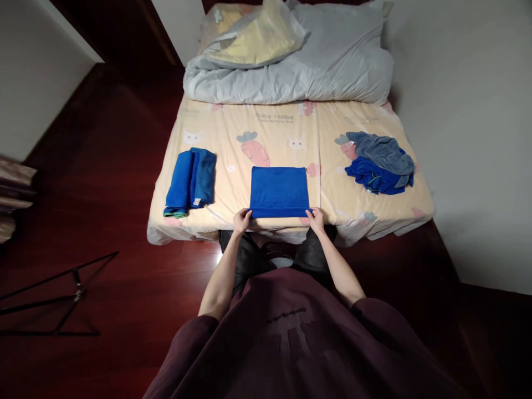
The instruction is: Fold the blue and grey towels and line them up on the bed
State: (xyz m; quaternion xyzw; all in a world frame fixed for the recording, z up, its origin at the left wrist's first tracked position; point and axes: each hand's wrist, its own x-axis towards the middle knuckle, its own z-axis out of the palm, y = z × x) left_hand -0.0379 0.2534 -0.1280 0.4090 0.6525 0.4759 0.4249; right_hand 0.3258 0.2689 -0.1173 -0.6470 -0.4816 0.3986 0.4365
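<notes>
A blue towel lies flat near the bed's front edge, with a narrow strip turned over along its near side. My left hand pinches the near left corner of that strip. At the near right corner, my right hand grips the strip in the same way. To the left lie rolled or folded blue towels, side by side, one edged in green. A crumpled heap at the right has a grey-blue cloth on top of a blue cloth.
The bed has a pale yellow sheet with carrot and rabbit prints. A grey quilt and a yellow pillow are at its far end. Black tripod legs stand on the dark red floor at left. A wall borders the right side.
</notes>
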